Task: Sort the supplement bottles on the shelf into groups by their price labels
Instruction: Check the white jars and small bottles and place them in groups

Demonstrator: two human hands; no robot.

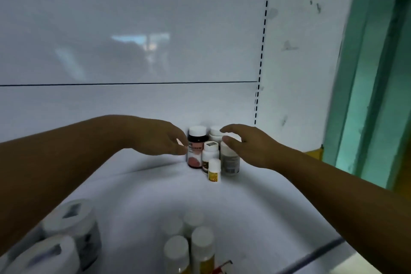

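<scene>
A cluster of supplement bottles stands at the back of the white shelf: a dark bottle with a white cap and pink label, a white bottle with a small label on its cap, a small yellow-labelled bottle, a grey-labelled bottle and a white one behind. My left hand hovers just left of the dark bottle, fingers apart, holding nothing. My right hand reaches over the right side of the cluster, fingers spread, its thumb near the grey-labelled bottle's cap.
Several small white-capped bottles stand blurred at the shelf's front. Two wide white-lidded jars sit at the front left. The glossy white back panel and a slotted upright close the back; a green frame is at the right.
</scene>
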